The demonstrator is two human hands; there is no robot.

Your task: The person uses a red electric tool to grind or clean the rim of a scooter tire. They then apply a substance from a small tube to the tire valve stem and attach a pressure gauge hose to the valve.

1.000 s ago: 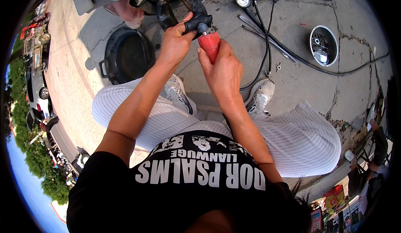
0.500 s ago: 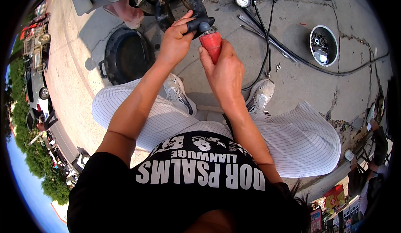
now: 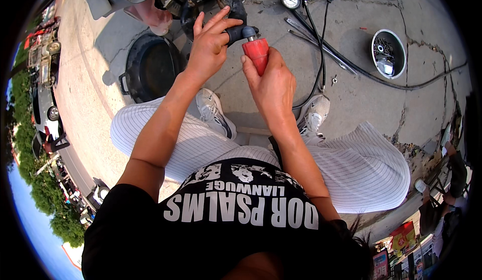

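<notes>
1. Red-handled tool (image 3: 257, 53): held upright above the knees, wrapped in the right hand (image 3: 271, 82), fingers closed around the handle.
2. Left hand (image 3: 208, 46): raised beside it, thumb and forefinger pinching the black fitting (image 3: 238, 31) at the tool's tip, other fingers spread.
3. Beyond: black pan (image 3: 150, 66), pressure gauge (image 3: 291, 0), black hose (image 3: 321, 44), metal bowl (image 3: 389, 53) on concrete.

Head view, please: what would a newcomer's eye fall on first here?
The bright red cylindrical tool handle at top centre, gripped by the right hand, while the left hand pinches its dark tip. Left of them a round black pan lies on the concrete; at far right sits a shiny metal bowl of small parts.
</notes>
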